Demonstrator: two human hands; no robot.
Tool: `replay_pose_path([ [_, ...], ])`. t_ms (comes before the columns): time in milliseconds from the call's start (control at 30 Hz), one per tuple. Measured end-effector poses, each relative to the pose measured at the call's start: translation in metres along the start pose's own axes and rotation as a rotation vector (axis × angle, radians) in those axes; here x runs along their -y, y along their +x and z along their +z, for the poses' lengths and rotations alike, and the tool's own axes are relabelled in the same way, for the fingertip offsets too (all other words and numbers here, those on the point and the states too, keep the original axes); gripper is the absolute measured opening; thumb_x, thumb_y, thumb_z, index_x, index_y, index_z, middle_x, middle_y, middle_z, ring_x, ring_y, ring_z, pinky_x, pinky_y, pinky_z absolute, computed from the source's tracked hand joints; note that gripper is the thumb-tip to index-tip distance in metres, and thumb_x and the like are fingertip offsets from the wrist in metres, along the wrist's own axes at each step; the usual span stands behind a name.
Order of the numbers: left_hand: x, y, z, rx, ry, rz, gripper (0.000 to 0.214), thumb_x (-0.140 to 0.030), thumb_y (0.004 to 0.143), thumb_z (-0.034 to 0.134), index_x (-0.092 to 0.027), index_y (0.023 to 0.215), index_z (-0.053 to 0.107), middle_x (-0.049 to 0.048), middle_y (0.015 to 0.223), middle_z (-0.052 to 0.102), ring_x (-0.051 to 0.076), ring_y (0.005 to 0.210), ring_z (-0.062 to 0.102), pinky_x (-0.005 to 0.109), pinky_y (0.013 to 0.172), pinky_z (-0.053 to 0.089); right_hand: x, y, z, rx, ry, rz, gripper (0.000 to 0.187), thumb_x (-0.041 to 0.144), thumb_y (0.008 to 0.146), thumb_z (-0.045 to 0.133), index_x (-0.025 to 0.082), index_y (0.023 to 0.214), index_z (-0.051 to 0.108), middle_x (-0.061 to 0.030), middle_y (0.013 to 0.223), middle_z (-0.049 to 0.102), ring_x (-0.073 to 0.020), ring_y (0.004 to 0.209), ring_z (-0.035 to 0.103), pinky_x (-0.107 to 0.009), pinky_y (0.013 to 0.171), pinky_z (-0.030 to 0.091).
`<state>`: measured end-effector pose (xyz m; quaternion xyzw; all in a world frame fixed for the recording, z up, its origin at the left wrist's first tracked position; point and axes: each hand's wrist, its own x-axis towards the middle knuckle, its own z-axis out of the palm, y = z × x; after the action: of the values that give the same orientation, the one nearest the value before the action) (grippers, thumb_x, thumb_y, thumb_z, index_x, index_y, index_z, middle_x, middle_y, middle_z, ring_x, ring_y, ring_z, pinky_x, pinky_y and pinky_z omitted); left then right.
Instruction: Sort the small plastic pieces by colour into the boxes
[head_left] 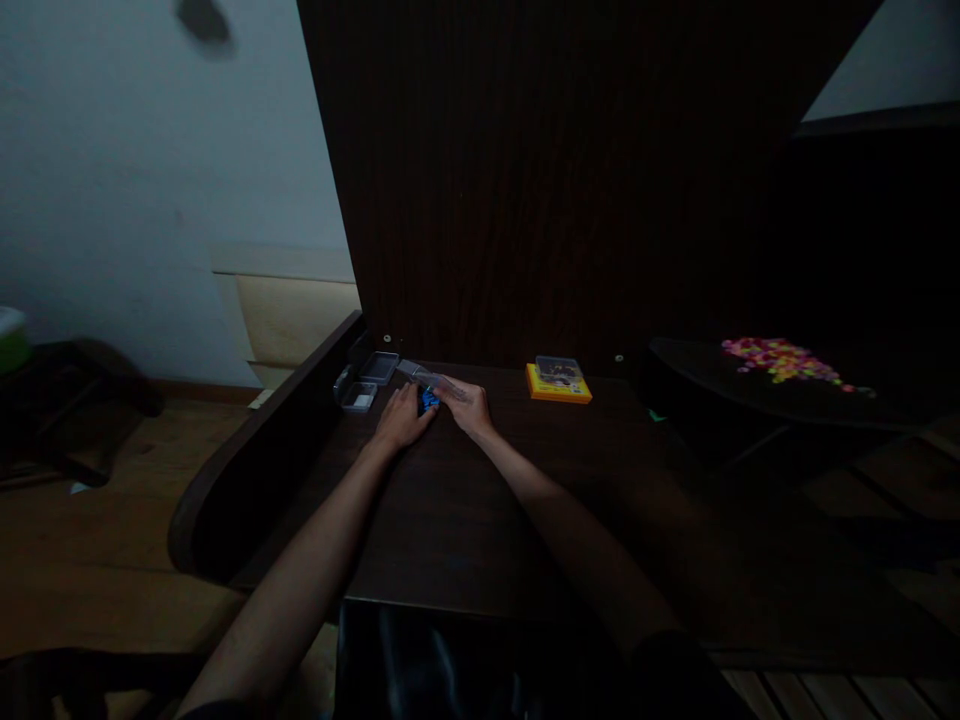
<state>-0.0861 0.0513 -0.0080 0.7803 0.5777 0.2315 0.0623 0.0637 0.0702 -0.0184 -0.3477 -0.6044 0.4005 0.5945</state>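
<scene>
Low on the dark desk, my left hand [402,416] lies with fingers stretched forward and thumb apart, around the near left side of a small heap of blue pieces [429,399]. Those pieces are too small and dim to name. Just to the right, my right hand [466,408] is closed on a clear plastic box [420,374], tilted above the blue pieces. Part of the box is hidden by the fingers. Left of my hands sit an open clear case [360,398] with something white inside and a clear tray [384,367].
A yellow box [559,388] with a clear case [559,370] on top stands against the dark back panel. A raised side board [262,440] edges the desk [442,530] at left. Far right, a dark surface [697,375] bears many colourful small pieces [784,360].
</scene>
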Motion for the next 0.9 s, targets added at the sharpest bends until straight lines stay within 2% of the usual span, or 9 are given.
replay_pose_path([
  [133, 0.002, 0.001, 0.003, 0.003, 0.003, -0.006, 0.056, -0.04, 0.088, 0.051, -0.008, 0.133, 0.041, 0.0218, 0.136, 0.051, 0.032, 0.132, 0.045, 0.046, 0.111, 0.034, -0.005, 0.003, 0.0, -0.041, 0.063, 0.06, 0.045, 0.047, 0.066, 0.078, 0.015, 0.098, 0.074, -0.0085, 0.106, 0.073, -0.0273, 0.102, 0.067, -0.04, 0.093, 0.053],
  [233, 0.003, 0.002, 0.005, 0.032, 0.012, -0.017, 0.057, -0.039, 0.089, 0.05, -0.009, 0.136, 0.039, 0.0205, 0.141, 0.048, 0.032, 0.137, 0.038, 0.047, 0.113, 0.031, -0.008, 0.005, 0.001, -0.077, 0.125, 0.122, 0.048, 0.048, 0.065, 0.078, 0.013, 0.097, 0.072, -0.0109, 0.103, 0.074, -0.026, 0.092, 0.071, -0.04, 0.086, 0.057],
  [367, 0.001, 0.001, 0.003, 0.073, 0.039, 0.01, 0.058, -0.044, 0.091, 0.046, -0.013, 0.14, 0.038, 0.0169, 0.145, 0.045, 0.033, 0.14, 0.033, 0.05, 0.113, 0.028, -0.01, 0.008, 0.0, -0.166, 0.189, 0.132, 0.043, 0.051, 0.075, 0.07, 0.016, 0.1, 0.065, -0.0103, 0.101, 0.073, -0.0206, 0.079, 0.072, -0.036, 0.073, 0.062],
  [567, -0.008, -0.003, -0.002, 0.18, 0.111, 0.077, 0.054, -0.05, 0.094, 0.038, -0.026, 0.143, 0.04, 0.0089, 0.155, 0.031, 0.034, 0.144, 0.022, 0.06, 0.113, 0.019, -0.005, 0.02, -0.015, -0.301, 0.071, 0.111, 0.026, 0.042, 0.086, 0.057, 0.019, 0.098, 0.055, -0.0028, 0.083, 0.07, -0.0117, 0.058, 0.067, -0.023, 0.051, 0.057],
  [667, -0.009, -0.004, -0.003, 0.186, 0.111, 0.094, 0.05, -0.049, 0.095, 0.037, -0.025, 0.138, 0.046, 0.0086, 0.154, 0.033, 0.033, 0.143, 0.025, 0.06, 0.114, 0.018, -0.003, 0.03, -0.027, -0.317, -0.038, 0.174, 0.021, 0.031, 0.084, 0.056, 0.019, 0.101, 0.054, 0.0003, 0.075, 0.068, -0.0093, 0.049, 0.062, -0.02, 0.045, 0.052],
  [767, -0.009, -0.004, -0.003, 0.139, 0.088, 0.119, 0.044, -0.045, 0.094, 0.04, -0.023, 0.13, 0.051, 0.0101, 0.147, 0.043, 0.031, 0.139, 0.034, 0.057, 0.114, 0.021, 0.001, 0.036, -0.039, -0.303, -0.097, 0.199, 0.024, 0.024, 0.08, 0.056, 0.018, 0.103, 0.056, 0.0023, 0.07, 0.066, -0.0086, 0.045, 0.059, -0.017, 0.04, 0.046],
  [900, -0.007, -0.003, -0.003, 0.065, 0.047, 0.151, 0.037, -0.041, 0.092, 0.046, -0.019, 0.121, 0.053, 0.0124, 0.126, 0.058, 0.028, 0.12, 0.051, 0.049, 0.107, 0.035, 0.008, 0.04, -0.055, -0.269, -0.16, 0.216, 0.021, 0.02, 0.075, 0.056, 0.016, 0.096, 0.061, 0.0054, 0.057, 0.059, -0.0083, 0.04, 0.053, -0.016, 0.038, 0.039],
])
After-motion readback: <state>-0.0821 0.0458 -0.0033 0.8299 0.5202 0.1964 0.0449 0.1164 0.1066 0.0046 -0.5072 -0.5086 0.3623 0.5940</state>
